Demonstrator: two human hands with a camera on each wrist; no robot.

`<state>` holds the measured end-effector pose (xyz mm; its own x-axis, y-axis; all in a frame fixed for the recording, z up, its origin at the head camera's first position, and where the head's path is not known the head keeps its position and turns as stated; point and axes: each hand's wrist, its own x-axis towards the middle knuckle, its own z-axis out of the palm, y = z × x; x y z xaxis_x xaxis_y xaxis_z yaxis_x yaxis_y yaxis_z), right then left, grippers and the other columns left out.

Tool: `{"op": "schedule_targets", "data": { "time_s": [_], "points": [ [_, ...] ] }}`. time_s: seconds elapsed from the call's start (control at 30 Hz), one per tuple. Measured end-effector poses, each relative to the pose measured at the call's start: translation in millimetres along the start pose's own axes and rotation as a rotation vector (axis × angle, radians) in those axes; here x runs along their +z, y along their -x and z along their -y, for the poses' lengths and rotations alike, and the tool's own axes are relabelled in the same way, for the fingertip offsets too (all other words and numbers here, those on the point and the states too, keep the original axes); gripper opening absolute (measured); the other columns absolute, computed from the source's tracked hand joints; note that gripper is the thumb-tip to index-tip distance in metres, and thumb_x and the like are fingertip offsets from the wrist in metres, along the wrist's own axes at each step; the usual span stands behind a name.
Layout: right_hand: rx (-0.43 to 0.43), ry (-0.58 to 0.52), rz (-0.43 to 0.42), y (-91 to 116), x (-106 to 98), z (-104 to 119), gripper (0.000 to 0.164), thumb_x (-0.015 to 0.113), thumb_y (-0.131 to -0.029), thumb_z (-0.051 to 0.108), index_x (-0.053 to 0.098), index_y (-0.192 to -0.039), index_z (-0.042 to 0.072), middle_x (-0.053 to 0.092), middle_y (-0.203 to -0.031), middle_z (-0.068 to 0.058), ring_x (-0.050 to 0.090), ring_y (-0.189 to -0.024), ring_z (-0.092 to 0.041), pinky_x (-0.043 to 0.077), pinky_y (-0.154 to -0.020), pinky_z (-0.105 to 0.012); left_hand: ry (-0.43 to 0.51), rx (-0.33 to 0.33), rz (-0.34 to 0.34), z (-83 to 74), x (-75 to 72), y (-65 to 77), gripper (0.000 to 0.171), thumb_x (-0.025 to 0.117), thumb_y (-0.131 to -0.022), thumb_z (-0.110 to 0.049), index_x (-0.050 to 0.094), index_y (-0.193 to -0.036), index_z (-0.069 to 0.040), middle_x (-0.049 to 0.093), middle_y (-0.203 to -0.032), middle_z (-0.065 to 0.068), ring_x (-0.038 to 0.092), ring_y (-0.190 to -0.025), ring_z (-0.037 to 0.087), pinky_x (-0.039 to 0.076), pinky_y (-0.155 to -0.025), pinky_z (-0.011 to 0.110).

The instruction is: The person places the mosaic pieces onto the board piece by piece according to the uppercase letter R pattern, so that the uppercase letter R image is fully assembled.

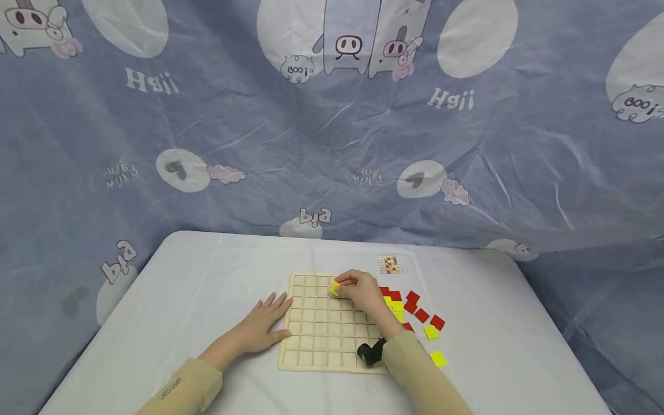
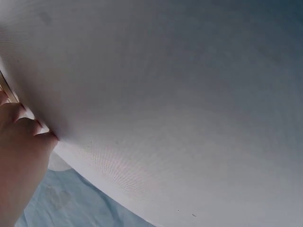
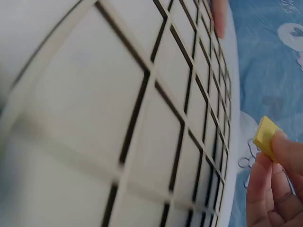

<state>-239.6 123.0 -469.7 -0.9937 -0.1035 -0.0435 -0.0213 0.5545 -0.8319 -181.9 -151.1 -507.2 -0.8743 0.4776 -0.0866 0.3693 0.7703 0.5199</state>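
A wooden grid board (image 1: 307,329) with square cells lies on the white table. My right hand (image 1: 364,293) pinches a yellow square tile (image 1: 334,287) between thumb and fingers above the board's far rows. In the right wrist view the same yellow tile (image 3: 267,135) stands tilted in the fingertips of the right hand (image 3: 279,184). My left hand (image 1: 261,327) rests flat with spread fingers against the board's left edge. The left wrist view shows only part of the left hand (image 2: 23,151) by the board's rim.
Several red tiles (image 1: 422,315) and yellow tiles (image 1: 438,358) lie loose right of the board, partly behind the right forearm. Beyond the board is a small pattern card (image 1: 390,264). A black wrist device (image 1: 370,353) hangs over the board's near right corner. A patterned blue cloth (image 1: 332,144) hangs behind.
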Motion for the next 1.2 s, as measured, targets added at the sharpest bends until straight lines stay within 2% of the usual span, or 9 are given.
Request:
{"op": "schedule_targets", "data": {
  "time_s": [0.13, 0.27, 0.57, 0.7, 0.8, 0.9, 1.0, 1.1, 1.2],
  "points": [
    [-0.039, 0.046, 0.030, -9, 18, 5, 0.010, 0.076, -0.086, 0.012, 0.075, -0.096, 0.012, 0.072, -0.089, -0.002, 0.063, -0.079, -0.013, 0.053, -0.071, -0.029, 0.016, 0.000, -0.011, -0.9, 2.0, 0.8, 0.075, 0.063, -0.094, -0.041, 0.032, -0.153, -0.005, 0.024, -0.161, 0.019, 0.015, -0.150, 0.046, 0.012, -0.119, 0.066],
    [-0.065, 0.095, 0.030, -14, 28, 5, 0.009, 0.076, -0.085, 0.008, 0.076, -0.094, 0.009, 0.072, -0.084, -0.003, 0.062, -0.075, -0.013, 0.053, -0.071, -0.030, 0.009, -0.012, -0.012, -1.5, 5.1, 1.2, 0.078, 0.063, -0.093, -0.044, 0.032, -0.154, -0.007, 0.025, -0.162, 0.018, 0.015, -0.150, 0.045, 0.012, -0.119, 0.065],
    [-0.147, 0.181, 0.016, -17, 33, 0, 0.008, 0.076, -0.084, 0.003, 0.077, -0.092, 0.006, 0.069, -0.086, -0.005, 0.062, -0.075, -0.015, 0.053, -0.069, -0.028, 0.030, -0.032, -0.009, -3.0, 6.0, -0.4, 0.078, 0.064, -0.092, -0.044, 0.032, -0.154, -0.008, 0.023, -0.162, 0.016, 0.014, -0.151, 0.042, 0.010, -0.120, 0.064],
    [-0.184, 0.226, 0.037, -17, 35, 1, 0.008, 0.075, -0.084, 0.002, 0.077, -0.091, 0.006, 0.064, -0.087, -0.006, 0.059, -0.075, -0.015, 0.052, -0.067, -0.026, 0.040, -0.037, 0.002, -2.4, 2.4, -0.7, 0.078, 0.064, -0.092, -0.043, 0.032, -0.154, -0.009, 0.022, -0.163, 0.016, 0.012, -0.151, 0.042, 0.009, -0.120, 0.064],
    [-0.175, 0.231, 0.067, -14, 34, 2, 0.011, 0.075, -0.084, 0.003, 0.076, -0.094, 0.006, 0.063, -0.090, -0.006, 0.057, -0.075, -0.014, 0.051, -0.067, -0.025, 0.046, -0.043, 0.010, -1.8, 3.0, -0.5, 0.078, 0.064, -0.092, -0.043, 0.031, -0.155, -0.009, 0.021, -0.163, 0.015, 0.011, -0.152, 0.041, 0.008, -0.120, 0.064],
    [-0.155, 0.210, 0.097, -11, 27, 5, 0.014, 0.075, -0.086, 0.007, 0.076, -0.100, 0.006, 0.065, -0.096, -0.007, 0.060, -0.080, -0.015, 0.052, -0.071, -0.027, 0.038, -0.052, 0.007, 0.5, 4.2, -0.2, 0.079, 0.065, -0.092, -0.043, 0.031, -0.155, -0.010, 0.022, -0.163, 0.014, 0.012, -0.152, 0.041, 0.008, -0.120, 0.063],
    [-0.114, 0.165, 0.103, -6, 11, 9, 0.018, 0.073, -0.089, 0.011, 0.074, -0.107, 0.007, 0.068, -0.102, -0.007, 0.064, -0.088, -0.018, 0.055, -0.075, -0.031, 0.029, -0.054, 0.001, 2.3, 4.9, -0.2, 0.079, 0.065, -0.092, -0.043, 0.031, -0.155, -0.010, 0.022, -0.163, 0.013, 0.012, -0.152, 0.040, 0.009, -0.121, 0.063],
    [-0.065, 0.127, 0.073, -2, -13, 7, 0.021, 0.070, -0.091, 0.013, 0.073, -0.112, 0.007, 0.070, -0.105, -0.006, 0.066, -0.094, -0.021, 0.056, -0.078, -0.034, 0.029, -0.045, 0.002, 2.5, 4.4, -1.0, 0.079, 0.065, -0.092, -0.043, 0.030, -0.155, -0.010, 0.022, -0.163, 0.013, 0.011, -0.152, 0.040, 0.008, -0.121, 0.063],
    [-0.023, 0.119, 0.029, 0, -41, -6, 0.024, 0.069, -0.092, 0.013, 0.071, -0.115, 0.006, 0.071, -0.107, -0.008, 0.066, -0.098, -0.024, 0.057, -0.080, -0.036, 0.024, -0.027, 0.002, 2.3, 3.5, -2.4, 0.079, 0.064, -0.092, -0.043, 0.030, -0.155, -0.010, 0.022, -0.163, 0.014, 0.012, -0.152, 0.041, 0.009, -0.120, 0.063]
  ]
}}
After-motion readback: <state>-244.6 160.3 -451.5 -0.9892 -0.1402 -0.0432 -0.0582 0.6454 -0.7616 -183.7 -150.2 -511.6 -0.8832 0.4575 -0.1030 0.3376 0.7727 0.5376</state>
